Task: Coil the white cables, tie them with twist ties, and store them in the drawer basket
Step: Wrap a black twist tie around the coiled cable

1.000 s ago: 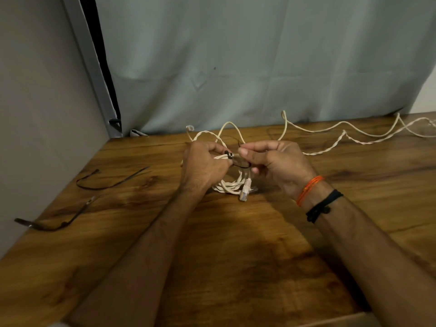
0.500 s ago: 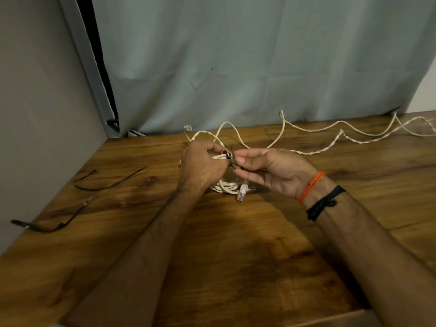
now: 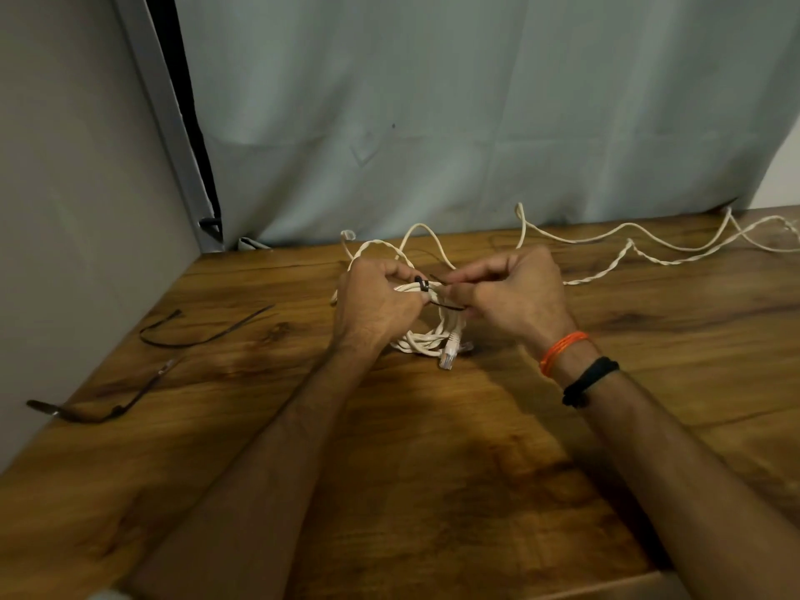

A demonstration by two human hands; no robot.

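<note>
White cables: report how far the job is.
Done: one white cable coil is wound. In hand: left hand holds it while right hand pinches the black twist tie around it. Left: loose cable at the rear, two spare ties, storing; no basket visible.

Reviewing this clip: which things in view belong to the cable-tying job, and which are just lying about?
In use:
- coiled white cable, gripped by the left hand
- black twist tie around it, pinched by the right hand
- uncoiled white cable, waiting
- two spare ties

Lying about:
- wooden table
- grey curtain
</note>
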